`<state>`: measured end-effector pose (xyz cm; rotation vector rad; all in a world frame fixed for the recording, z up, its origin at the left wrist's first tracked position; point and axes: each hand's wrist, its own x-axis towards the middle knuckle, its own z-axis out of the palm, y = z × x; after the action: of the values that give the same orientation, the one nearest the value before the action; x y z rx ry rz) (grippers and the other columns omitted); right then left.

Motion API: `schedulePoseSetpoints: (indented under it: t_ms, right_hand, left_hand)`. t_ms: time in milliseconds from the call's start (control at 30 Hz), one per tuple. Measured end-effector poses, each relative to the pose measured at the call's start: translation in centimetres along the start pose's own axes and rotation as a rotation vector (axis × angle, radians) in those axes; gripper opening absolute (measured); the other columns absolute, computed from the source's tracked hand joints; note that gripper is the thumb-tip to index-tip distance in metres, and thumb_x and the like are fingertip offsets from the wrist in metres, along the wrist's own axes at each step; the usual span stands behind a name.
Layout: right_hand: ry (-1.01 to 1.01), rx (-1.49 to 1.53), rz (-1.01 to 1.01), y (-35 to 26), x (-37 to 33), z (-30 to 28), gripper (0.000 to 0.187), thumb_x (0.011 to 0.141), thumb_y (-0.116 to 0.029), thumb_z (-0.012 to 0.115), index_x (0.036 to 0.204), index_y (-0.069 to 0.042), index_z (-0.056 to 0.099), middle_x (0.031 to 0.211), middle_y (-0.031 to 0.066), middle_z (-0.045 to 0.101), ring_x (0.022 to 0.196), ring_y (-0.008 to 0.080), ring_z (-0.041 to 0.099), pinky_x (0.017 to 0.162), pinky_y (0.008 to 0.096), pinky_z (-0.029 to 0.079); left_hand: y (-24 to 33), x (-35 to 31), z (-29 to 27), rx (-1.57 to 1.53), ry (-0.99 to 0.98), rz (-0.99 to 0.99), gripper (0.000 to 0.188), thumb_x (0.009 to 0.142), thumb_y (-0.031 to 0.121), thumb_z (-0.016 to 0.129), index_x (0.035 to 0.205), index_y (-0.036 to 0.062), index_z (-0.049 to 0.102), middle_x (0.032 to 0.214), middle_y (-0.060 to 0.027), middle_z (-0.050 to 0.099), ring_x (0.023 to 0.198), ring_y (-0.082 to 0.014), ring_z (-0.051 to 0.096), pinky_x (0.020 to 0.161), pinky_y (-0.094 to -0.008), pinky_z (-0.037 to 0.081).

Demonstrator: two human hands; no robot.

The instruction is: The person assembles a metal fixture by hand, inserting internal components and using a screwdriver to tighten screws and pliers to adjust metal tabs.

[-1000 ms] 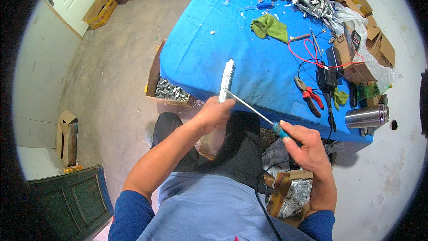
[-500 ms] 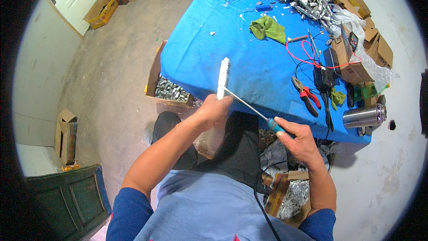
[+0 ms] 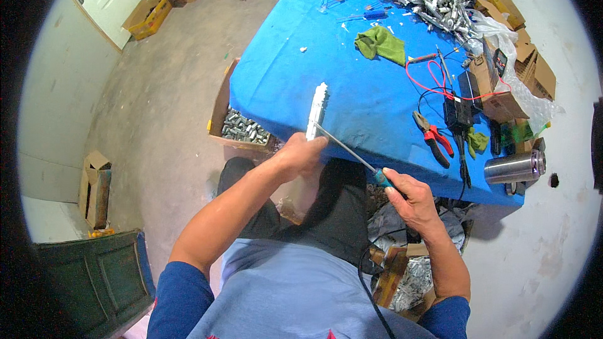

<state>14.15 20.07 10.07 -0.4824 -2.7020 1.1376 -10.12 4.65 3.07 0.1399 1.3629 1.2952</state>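
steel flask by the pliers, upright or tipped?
Tipped. The steel flask lies on its side at the blue table edge, long axis across the cloth, right of the red-handled pliers.

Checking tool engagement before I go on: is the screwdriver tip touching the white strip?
Touching. The head view shows the screwdriver shaft running from the right hand to meet the white strip's lower end, with no gap visible.

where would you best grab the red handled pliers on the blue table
Probably by the two red handles, coming from the near edge of the blue table. The pliers lie flat with the handles splayed toward the person and the dark jaws pointing away; a black cable crowds the right side.
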Motion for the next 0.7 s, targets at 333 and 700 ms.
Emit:
schedulePoseSetpoints:
  t_ms: [333,700]
  right_hand:
    - [-0.152,0.755,0.613,1.3,0.5,0.4,0.038,0.092,-0.015,0.062,0.126,0.0,0.059,0.095,0.0061,0.069,0.085,0.0147,0.064,0.079,0.0308,0.052]
    - [0.044,0.452,0.319,1.6,-0.9,3.7,0.037,0.092,-0.014,0.063,0.126,-0.001,0.059,0.099,0.0059,0.068,0.081,0.01,0.063,0.074,0.0259,0.052]
  left_hand:
    - [0.3,0.2,-0.4,0.002,-0.035,-0.012,0.031,0.096,0.031,0.058,0.075,0.0158,0.041,0.055,0.0081,0.031,0.043,-0.0051,0.025,0.039,-0.0244,0.017]
    - [0.6,0.4,-1.0,0.009,-0.034,-0.047,0.033,0.096,0.032,0.06,0.074,0.0162,0.041,0.055,0.0083,0.031,0.043,-0.0049,0.025,0.039,-0.0242,0.017]
